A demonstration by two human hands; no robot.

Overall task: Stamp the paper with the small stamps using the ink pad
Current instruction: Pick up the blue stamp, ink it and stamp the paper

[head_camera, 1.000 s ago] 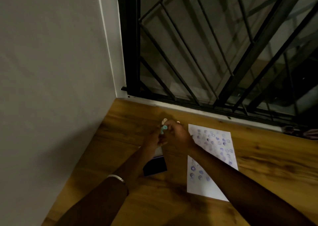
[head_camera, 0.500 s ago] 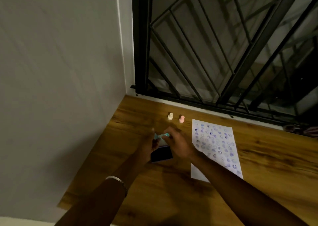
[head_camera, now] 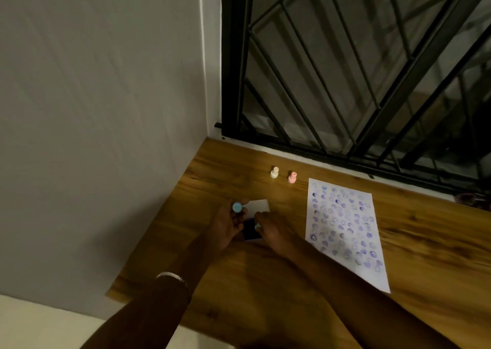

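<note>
My left hand [head_camera: 225, 226] holds a small light-blue cap or stamp part [head_camera: 237, 207] between its fingertips. My right hand [head_camera: 273, 233] pinches a small light-blue stamp [head_camera: 257, 226] and presses it down on the dark ink pad [head_camera: 251, 231], whose white lid [head_camera: 256, 206] stands open behind. The white paper [head_camera: 345, 229], covered with several purple and blue stamp marks, lies to the right of my hands. A cream stamp [head_camera: 274, 172] and a pink stamp [head_camera: 292, 177] stand upright farther back.
The wooden tabletop [head_camera: 265, 282] ends at a grey wall [head_camera: 106, 109] on the left and a black window grille [head_camera: 345, 82] at the back. Some small dark thing [head_camera: 470, 198] lies at the far right on the sill.
The two hands have come apart: the left now holds a blue piece up, the right has gone down onto the ink pad with the stamp. The camera has tilted, showing more of the near table.
</note>
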